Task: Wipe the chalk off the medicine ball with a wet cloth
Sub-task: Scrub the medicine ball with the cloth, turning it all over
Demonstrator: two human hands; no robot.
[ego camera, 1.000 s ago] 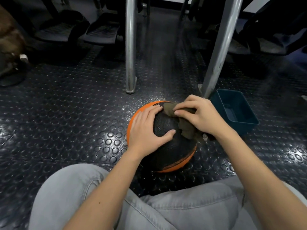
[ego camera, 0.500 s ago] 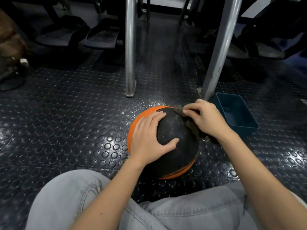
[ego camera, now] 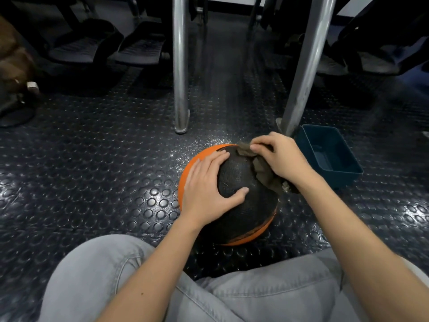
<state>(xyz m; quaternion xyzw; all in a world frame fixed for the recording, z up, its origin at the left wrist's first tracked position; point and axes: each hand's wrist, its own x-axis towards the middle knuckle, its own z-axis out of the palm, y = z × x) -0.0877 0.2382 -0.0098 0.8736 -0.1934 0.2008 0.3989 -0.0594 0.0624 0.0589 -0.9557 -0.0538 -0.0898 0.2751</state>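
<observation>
Dark rubber floor (ego camera: 92,170) with round bumps fills the room and shines in spots. The medicine ball (ego camera: 241,187) sits on it, right in front of the person's knees. The ball is black with orange bands.

The left hand (ego camera: 209,189) lies flat on the ball's left side. Its fingers are straight and spread, and it only presses on the ball. The right hand (ego camera: 283,156) is on the ball's top right. Its fingers are curled and pinch the cloth (ego camera: 262,173), a brown-grey rag. The cloth lies on the ball under that hand. One end pokes out past the fingertips, and the rest hangs down by the wrist.

The right hand hides the middle of the cloth. The cloth and arm hide the ball's right side. I cannot tell if the cloth is wet, and I cannot make out chalk on the ball. Small white specks (ego camera: 197,145) dot the floor just past the ball. A brown thing at the left edge is cut off and too dark to name.

I count one ball, one cloth and two hands. One blue tub (ego camera: 346,178) stands on the floor near the right hand. Two metal legs (ego camera: 180,66) stand past the ball, and their tops are cut off. Two knees in grey jeans (ego camera: 255,287) fill the bottom.
</observation>
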